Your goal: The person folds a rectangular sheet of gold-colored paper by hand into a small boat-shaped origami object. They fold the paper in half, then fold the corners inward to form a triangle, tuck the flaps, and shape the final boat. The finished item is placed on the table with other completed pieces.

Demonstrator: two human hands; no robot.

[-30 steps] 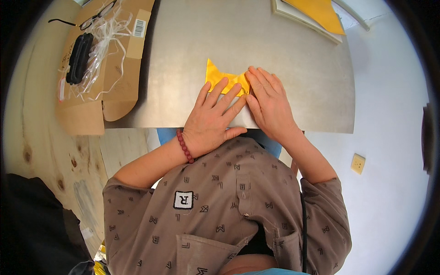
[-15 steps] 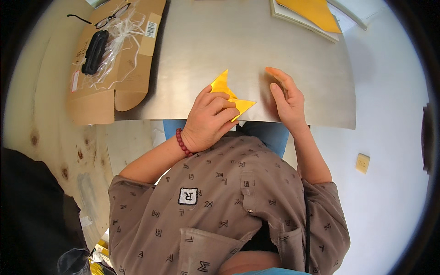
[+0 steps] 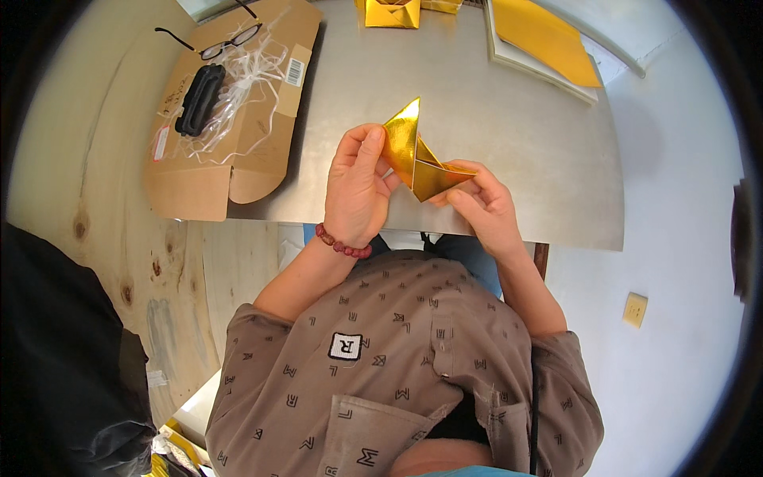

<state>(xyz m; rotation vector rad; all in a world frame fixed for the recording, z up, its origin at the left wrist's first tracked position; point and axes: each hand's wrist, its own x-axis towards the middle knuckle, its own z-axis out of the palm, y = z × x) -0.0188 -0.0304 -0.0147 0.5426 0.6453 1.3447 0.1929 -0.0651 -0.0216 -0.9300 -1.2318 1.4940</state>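
Note:
A folded piece of shiny gold paper (image 3: 404,151) is held up between my two hands over the near part of the metal table (image 3: 358,87). It has a tall point on the left and a second point on the right, with a fold opening between them. My left hand (image 3: 358,179) pinches the left side with thumb and fingers. Gripping the right point is my right hand (image 3: 483,205), its thumb toward me and the fingertips partly behind the paper.
On the left stands a cardboard box (image 3: 191,187) bearing eyeglasses (image 3: 230,42), a black case (image 3: 200,101) and clear plastic strips (image 3: 254,75). Folded gold paper pieces (image 3: 392,14) sit at the far edge. Gold sheets (image 3: 548,41) lie on a white stack (image 3: 509,57) at far right.
My right hand has come in to grip the paper's right point. The paper has been raised and turned, showing its shiny folded side. The view has shifted, bringing gold pieces into sight at the far edge.

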